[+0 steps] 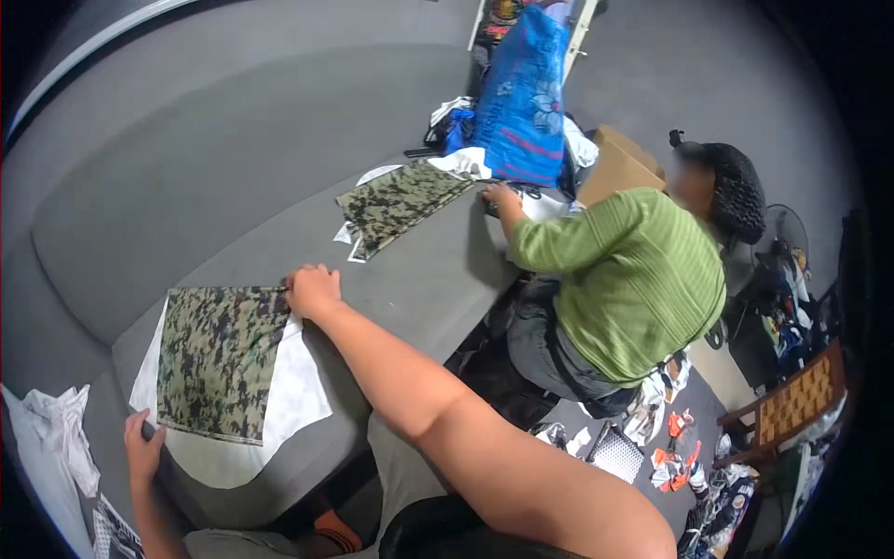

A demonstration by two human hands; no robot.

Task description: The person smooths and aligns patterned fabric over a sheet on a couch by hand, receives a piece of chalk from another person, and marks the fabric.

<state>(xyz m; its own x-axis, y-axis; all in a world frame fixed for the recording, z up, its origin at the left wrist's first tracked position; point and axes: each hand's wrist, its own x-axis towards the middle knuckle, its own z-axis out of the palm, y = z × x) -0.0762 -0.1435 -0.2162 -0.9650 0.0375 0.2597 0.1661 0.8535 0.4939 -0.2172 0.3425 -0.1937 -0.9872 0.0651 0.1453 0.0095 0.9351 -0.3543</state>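
A camouflage-print cloth piece (pixel 216 363) lies flat over a larger white cloth (pixel 303 387) on the grey sofa. My right hand (pixel 314 291) is at the camouflage piece's upper right corner, fingers bent and closed on its edge. At the lower left, my left hand (pixel 142 443) rests against the cloth edge, with its thumb and forefinger apart. The white cloth shows on both sides and below the camouflage piece. Farther along the sofa, a second camouflage piece (pixel 400 205) lies over more white fabric.
A person in a green top (pixel 633 279) sits to the right, one hand near the second piece. Behind stand a blue patterned bag (pixel 521 102) and a cardboard box (pixel 619 168). Fabric scraps (pixel 675 456) litter the floor near a wooden chair (pixel 792 405). White cloth (pixel 60 429) lies far left.
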